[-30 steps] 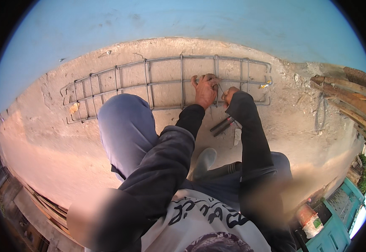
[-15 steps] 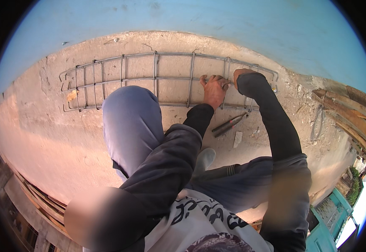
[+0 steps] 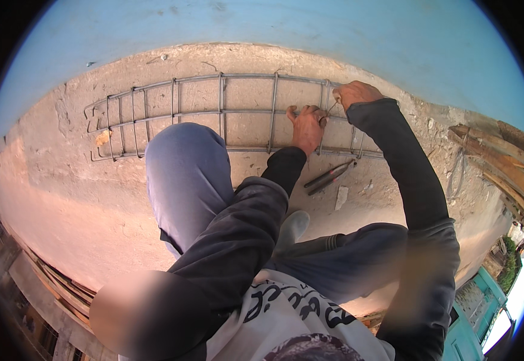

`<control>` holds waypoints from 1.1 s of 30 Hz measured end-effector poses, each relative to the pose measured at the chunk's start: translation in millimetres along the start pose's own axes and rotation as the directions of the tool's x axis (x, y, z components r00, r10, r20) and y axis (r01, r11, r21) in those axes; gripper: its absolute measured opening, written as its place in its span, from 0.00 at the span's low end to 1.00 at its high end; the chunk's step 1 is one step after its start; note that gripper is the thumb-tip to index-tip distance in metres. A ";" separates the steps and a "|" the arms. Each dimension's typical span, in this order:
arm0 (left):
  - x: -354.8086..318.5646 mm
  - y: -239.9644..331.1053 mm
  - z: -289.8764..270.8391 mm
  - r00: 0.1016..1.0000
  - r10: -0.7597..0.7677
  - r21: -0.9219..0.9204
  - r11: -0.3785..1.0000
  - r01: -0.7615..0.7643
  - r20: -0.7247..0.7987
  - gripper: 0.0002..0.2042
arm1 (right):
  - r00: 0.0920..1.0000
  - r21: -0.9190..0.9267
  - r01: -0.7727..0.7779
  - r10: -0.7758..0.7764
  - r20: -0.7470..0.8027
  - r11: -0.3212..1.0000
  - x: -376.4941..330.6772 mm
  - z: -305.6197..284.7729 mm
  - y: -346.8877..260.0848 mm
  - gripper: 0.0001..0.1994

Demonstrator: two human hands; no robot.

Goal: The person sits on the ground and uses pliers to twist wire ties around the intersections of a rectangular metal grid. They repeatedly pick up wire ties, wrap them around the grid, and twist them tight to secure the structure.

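Observation:
A long rebar cage (image 3: pixel 220 114) of steel bars and square stirrups lies on the concrete slab (image 3: pixel 93 198) by a blue wall. My left hand (image 3: pixel 308 125) grips a bar of the cage near its right end. My right hand (image 3: pixel 354 93) is closed just above and to the right, pinching what looks like a thin tie wire at a stirrup. A pair of pliers (image 3: pixel 329 177) lies on the slab just below the cage, near my left forearm. I am crouched, with my left knee (image 3: pixel 184 162) raised in front of the cage.
Wooden planks (image 3: pixel 490 150) are piled at the right edge of the slab. The blue wall (image 3: pixel 274 30) stands close behind the cage. The slab's edge drops off at the left and lower right, with buildings and a teal door (image 3: pixel 472 313) below.
My right hand has lifted from the cage's lower bar to its upper right part. My left hand has stayed on the cage. The view has shifted, so the cage sits more to the left.

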State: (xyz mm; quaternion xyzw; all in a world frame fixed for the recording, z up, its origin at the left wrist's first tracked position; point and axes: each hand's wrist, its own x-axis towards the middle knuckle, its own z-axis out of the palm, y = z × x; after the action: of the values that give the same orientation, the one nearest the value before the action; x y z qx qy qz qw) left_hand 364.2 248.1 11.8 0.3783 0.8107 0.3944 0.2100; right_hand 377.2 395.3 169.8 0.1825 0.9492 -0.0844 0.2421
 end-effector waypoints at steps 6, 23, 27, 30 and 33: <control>3.4 8.1 0.2 0.995 -0.095 -0.185 0.979 0.086 -0.039 0.10 | 0.961 0.096 -0.273 0.277 -0.025 0.957 47.5 31.5 70.6 0.08; 8.1 -3.1 10.3 0.997 0.031 -0.075 0.997 -0.026 0.070 0.06 | 0.991 0.917 0.010 -0.125 0.044 0.399 -144.5 196.9 98.4 0.15; 4.0 -21.0 4.7 1.000 -0.014 -0.006 1.000 0.014 0.021 0.06 | 0.740 0.765 -0.503 0.256 0.622 -0.403 -162.6 273.0 50.2 0.18; 6.4 -2.2 6.5 0.997 -0.033 -0.062 0.997 0.038 0.075 0.07 | 0.559 0.610 -0.090 0.466 0.685 -0.788 -141.8 308.3 -26.7 0.17; 4.5 -5.0 3.1 0.995 -0.026 -0.091 0.995 0.035 0.098 0.12 | 0.417 0.561 0.164 0.573 0.706 -0.811 -120.1 325.3 -72.3 0.15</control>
State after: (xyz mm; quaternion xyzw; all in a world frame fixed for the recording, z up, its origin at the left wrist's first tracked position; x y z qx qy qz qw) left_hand 361.2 251.1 5.8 0.3742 0.7863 0.4094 0.2722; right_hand 586.7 211.2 -48.6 0.7201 0.0939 -0.6316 -0.2714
